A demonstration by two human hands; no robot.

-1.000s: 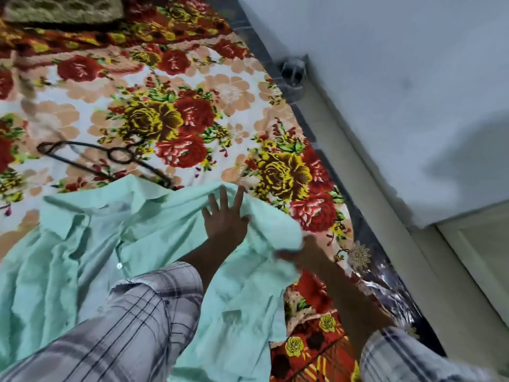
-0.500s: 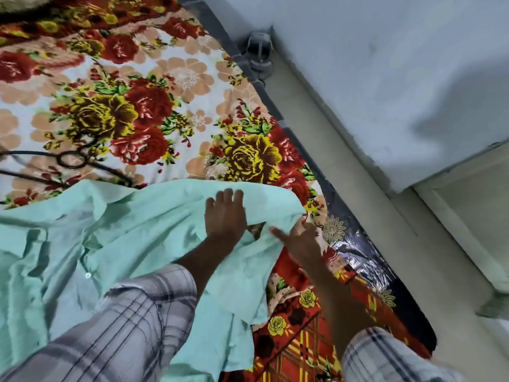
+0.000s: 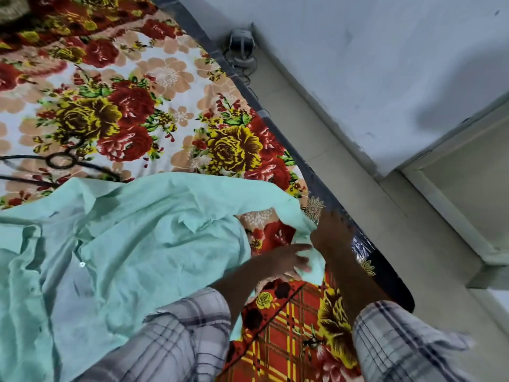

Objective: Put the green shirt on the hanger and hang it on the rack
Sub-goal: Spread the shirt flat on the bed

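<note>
The left hand's (image 3: 281, 260) fingers (image 3: 298, 248) lie straight and close together against the sleeve end (image 3: 312, 267). The right hand (image 3: 330, 232) meets the same cloth, but it is blurred, so I cannot tell whether its fingers are closed on it.

The floral blanket (image 3: 165, 78) under everything is plush and thick, printed with red and yellow roses. The green shirt (image 3: 143, 244) is spread open across it, front side up and rumpled, with the collar towards the left. The shirt looks thin, light and limp. It will sag and fold wherever it is lifted, so the collar and shoulders are the best places to hold while the hanger goes in.

The hanger (image 3: 59, 160) is thin, dark and rigid, with a ring at its middle. It lies just beyond the shirt, one arm tucked under the cloth's edge. A small pale button (image 3: 81, 264) sits on the placket.
</note>
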